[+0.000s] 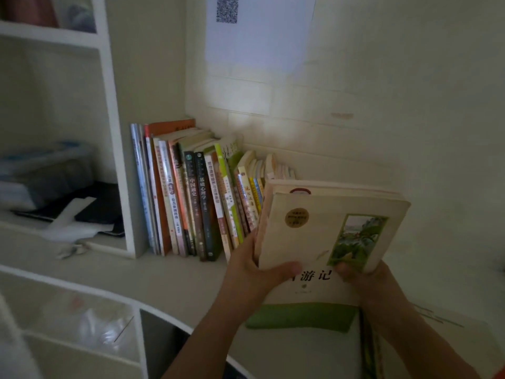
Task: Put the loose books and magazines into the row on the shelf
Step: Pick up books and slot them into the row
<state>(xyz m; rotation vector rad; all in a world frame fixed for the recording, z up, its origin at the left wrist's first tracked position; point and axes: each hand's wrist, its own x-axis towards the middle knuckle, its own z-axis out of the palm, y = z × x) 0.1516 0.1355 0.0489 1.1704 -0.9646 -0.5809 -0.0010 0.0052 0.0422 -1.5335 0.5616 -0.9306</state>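
A row of upright books [196, 192] stands on the desk surface against the wall, leaning right. Both my hands hold a small stack of books [322, 233] at the right end of that row, its cream and green cover with a landscape picture facing me. My left hand [254, 272] grips the stack's left edge, thumb across the cover. My right hand [366, 280] grips its lower right part, thumb on the cover. The stack's near end hangs over the desk, tilted toward the row.
A white shelf unit [117, 149] stands left of the row, holding a dark flat case [101, 206] and a plastic box [46, 170]. A paper sheet with a QR code [257, 28] is on the wall. More papers [437, 318] lie on the desk at right.
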